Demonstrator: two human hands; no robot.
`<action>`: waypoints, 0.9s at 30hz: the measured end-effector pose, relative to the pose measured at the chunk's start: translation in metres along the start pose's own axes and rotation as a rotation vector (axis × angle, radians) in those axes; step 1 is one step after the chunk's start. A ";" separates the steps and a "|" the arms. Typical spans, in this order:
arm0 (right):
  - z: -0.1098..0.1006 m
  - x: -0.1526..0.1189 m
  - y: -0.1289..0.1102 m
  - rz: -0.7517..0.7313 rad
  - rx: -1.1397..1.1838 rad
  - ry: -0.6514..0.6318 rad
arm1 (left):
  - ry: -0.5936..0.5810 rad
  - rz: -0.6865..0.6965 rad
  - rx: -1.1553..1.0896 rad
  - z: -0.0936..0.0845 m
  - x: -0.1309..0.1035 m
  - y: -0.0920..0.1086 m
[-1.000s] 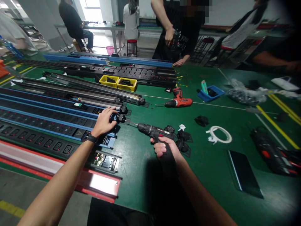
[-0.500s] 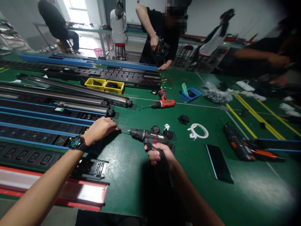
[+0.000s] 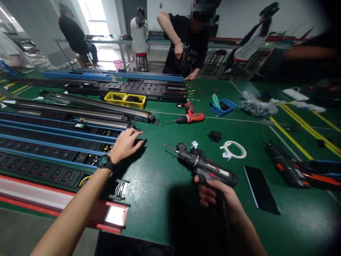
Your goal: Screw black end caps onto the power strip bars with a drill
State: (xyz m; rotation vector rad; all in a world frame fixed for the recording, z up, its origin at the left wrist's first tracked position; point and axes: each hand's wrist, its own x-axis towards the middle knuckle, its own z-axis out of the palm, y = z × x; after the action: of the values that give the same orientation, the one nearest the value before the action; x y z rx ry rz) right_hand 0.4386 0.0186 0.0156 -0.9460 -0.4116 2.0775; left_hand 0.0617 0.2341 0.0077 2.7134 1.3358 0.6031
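Now the left hand is open, its fingers spread above the ends of the blue-edged strips and the bare green bench beside them. Half a second ago its fingers were drawn together near the tip of the drill bit; that bit is now well apart from them, pointing up and to the left in the view. The right hand is still closed around the grip of the black drill, which has swung away from the strips and sits nearer the phone than before. The drill's front end now overlaps some black fittings in the view; whether they touch, I cannot tell.

Beyond, the red drill lies on its side as it did, between the yellow bins and the blue tray. The tape roll also remains flat, behind the phone. Across the bench, a person keeps one hand at a blue strip's end.
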 end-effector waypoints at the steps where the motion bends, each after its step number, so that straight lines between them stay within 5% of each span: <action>1: 0.003 0.010 0.000 0.005 0.003 -0.017 | 0.030 -0.068 0.049 -0.011 -0.007 -0.018; 6: 0.031 0.086 0.001 0.010 0.030 -0.079 | 0.013 -0.271 0.069 -0.030 -0.037 -0.078; 13: 0.055 0.187 -0.010 -0.043 -0.032 0.000 | -0.004 -0.244 0.078 -0.005 -0.044 -0.078; 27: 0.044 0.202 -0.003 0.060 0.041 -0.075 | 0.082 -0.274 0.066 -0.003 -0.053 -0.072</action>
State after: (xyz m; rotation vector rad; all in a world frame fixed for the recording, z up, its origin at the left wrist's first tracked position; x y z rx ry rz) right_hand 0.3264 0.1787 -0.0507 -0.8674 -0.3825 2.1726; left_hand -0.0220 0.2377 -0.0222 2.5118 1.7375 0.6592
